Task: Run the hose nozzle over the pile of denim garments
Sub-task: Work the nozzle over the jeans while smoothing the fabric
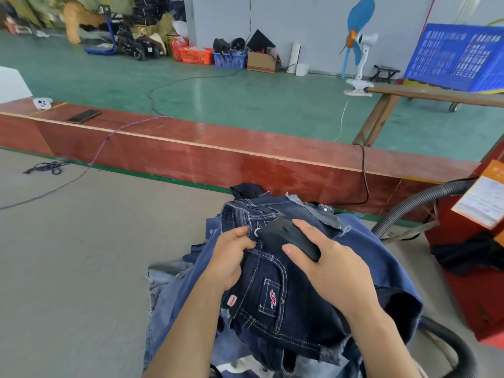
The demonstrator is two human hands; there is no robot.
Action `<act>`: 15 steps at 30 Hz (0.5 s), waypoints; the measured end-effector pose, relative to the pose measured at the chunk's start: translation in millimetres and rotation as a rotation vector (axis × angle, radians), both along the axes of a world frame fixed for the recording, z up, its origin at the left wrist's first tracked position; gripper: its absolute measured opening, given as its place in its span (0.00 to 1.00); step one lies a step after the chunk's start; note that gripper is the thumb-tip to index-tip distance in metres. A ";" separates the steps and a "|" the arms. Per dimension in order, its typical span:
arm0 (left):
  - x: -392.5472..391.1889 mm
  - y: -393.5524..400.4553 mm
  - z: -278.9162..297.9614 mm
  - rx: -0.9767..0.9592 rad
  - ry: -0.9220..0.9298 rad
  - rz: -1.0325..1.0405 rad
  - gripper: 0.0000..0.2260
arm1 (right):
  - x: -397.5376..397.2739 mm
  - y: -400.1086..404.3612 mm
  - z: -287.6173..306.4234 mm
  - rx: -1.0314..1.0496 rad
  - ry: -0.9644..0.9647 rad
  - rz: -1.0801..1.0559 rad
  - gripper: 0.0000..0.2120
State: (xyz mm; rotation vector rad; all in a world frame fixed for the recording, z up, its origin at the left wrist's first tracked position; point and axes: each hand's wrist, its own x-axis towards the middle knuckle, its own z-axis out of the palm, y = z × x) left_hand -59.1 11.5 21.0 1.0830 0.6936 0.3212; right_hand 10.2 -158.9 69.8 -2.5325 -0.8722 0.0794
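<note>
A pile of denim garments (283, 298) lies on the grey table in front of me, dark jeans with white stitching on top of lighter blue pieces. My right hand (330, 263) grips the black hose nozzle (289, 237), whose flat head lies on the waistband of the top jeans. My left hand (231, 253) pinches the waistband fabric just left of the nozzle. The grey ribbed hose (409, 205) curves off to the right and loops back at the lower right.
A red wooden board (191, 156) borders the far side of the grey table (81, 241), with a phone (84, 115) on it. A red machine (469, 241) stands at the right. Cables trail over the table and green floor. A blue fan (357, 45) stands beyond.
</note>
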 end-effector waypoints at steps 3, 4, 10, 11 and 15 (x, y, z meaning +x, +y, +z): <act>-0.7 -1.4 1.5 0.005 0.014 -0.001 0.17 | 13.2 -14.4 0.5 0.027 0.124 -0.063 0.25; -0.6 -2.1 2.2 0.005 0.018 -0.003 0.17 | 17.0 -18.5 1.4 0.032 0.134 -0.092 0.25; 4.0 -3.3 1.8 -0.017 0.053 0.042 0.18 | 7.3 -15.2 8.4 0.075 0.108 -0.048 0.26; 4.0 -3.1 1.8 -0.023 0.055 0.043 0.18 | 4.0 -12.0 6.6 0.049 0.113 -0.014 0.26; 2.6 0.3 -0.3 -0.021 0.067 0.049 0.18 | 4.9 -7.4 2.5 -0.046 0.118 0.001 0.25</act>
